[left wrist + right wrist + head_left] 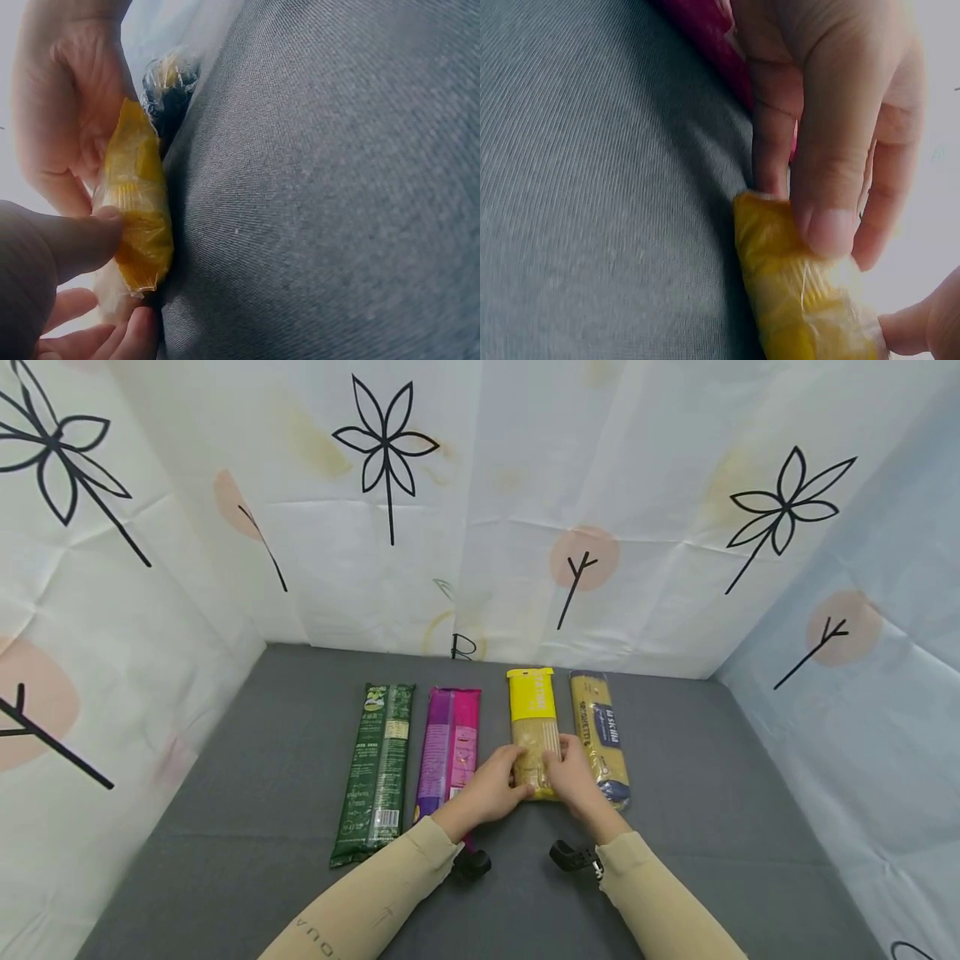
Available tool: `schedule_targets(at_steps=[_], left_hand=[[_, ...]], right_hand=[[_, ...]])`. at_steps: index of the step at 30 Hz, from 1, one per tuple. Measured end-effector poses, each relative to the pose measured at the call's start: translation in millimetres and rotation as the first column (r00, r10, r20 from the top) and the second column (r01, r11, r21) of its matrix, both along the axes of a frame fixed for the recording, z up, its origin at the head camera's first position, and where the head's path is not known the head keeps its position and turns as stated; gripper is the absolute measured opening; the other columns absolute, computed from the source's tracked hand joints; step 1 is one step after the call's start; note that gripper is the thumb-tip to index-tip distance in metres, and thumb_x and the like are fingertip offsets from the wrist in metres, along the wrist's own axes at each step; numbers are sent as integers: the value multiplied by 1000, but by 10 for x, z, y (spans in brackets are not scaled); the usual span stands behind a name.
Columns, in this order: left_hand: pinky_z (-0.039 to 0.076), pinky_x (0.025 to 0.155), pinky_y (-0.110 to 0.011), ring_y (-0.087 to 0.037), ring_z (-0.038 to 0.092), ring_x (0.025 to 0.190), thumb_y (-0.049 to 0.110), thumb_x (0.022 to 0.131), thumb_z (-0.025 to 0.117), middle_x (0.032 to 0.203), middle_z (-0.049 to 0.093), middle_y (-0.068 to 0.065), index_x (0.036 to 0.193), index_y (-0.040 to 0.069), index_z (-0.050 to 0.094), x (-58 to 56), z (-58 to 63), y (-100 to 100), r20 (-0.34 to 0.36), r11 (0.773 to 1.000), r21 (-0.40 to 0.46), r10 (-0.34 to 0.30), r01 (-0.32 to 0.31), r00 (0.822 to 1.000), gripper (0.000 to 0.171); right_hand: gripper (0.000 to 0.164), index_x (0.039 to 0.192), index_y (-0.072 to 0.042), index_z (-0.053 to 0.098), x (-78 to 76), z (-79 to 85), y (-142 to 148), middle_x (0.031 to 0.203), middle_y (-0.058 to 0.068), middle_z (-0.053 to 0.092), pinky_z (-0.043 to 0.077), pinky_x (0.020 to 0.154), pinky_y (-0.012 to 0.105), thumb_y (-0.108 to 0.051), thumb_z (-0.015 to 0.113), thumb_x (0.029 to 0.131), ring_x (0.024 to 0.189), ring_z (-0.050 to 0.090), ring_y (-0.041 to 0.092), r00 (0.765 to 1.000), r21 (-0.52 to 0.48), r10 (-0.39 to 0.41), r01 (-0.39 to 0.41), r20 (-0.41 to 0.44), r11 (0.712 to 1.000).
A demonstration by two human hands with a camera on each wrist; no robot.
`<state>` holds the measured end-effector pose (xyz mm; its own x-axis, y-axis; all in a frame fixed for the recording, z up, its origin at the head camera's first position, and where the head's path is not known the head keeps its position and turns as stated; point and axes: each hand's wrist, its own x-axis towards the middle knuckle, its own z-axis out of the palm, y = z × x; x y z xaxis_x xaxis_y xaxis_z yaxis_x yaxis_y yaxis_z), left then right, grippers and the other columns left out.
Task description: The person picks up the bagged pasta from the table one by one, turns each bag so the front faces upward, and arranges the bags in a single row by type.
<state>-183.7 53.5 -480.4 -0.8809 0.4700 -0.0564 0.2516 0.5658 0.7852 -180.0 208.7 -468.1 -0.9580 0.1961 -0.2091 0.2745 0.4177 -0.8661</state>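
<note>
A yellow packet of spaghetti (533, 695) with a clear window lies lengthwise on the grey cloth. My left hand (489, 787) grips its left side near the closer end; in the left wrist view the thumb (90, 240) presses on the yellow end while the fingers curl along the side. From the right, my right hand (576, 779) holds the same packet, its thumb on the upper face. Only part of the right thumb (922, 326) shows in the right wrist view, and its other fingers are hidden there. The packet appears to rest on the cloth.
Right of the yellow packet lies a clear spaghetti packet with a blue label (607, 727). A purple and pink packet (450, 735) sits to the left, partly behind my left forearm, with a green spaghetti packet (375, 768) beyond it. Patterned fabric walls (510, 585) enclose the table (262, 760).
</note>
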Motion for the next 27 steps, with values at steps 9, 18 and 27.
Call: schedule_targets(at_steps=[9, 18, 27], left_hand=[[46, 97, -36, -19, 52, 119, 25, 89, 72, 145, 43, -11, 143, 9, 44, -35, 27, 45, 13, 1000, -30, 8, -7, 1000, 62], [47, 95, -33, -22, 49, 124, 24, 90, 71, 145, 42, -12, 143, 8, 44, -30, 3, 54, -1, 1000, -12, 16, -16, 1000, 61], [49, 92, -35, -25, 55, 114, 15, 91, 69, 137, 47, -18, 139, 1, 46, -27, 32, 3, 17, 997, 73, -8, 6, 1000, 55]], right_hand=[[47, 141, 4, 33, -1, 40, 40, 119, 25, 54, 54, 68, 35, -13, 49, 100, 91, 61, 27, 999, 65, 24, -25, 25, 998], [48, 140, 8, 35, 6, 58, 25, 112, 22, 55, 53, 68, 35, -12, 49, 99, 88, 60, 27, 997, 143, 70, -71, 9, 987], [57, 142, 4, 35, 29, 68, 18, 128, 24, 45, 45, 91, 48, -17, 57, 94, 109, 49, 32, 994, 296, 73, -46, -79, 954]])
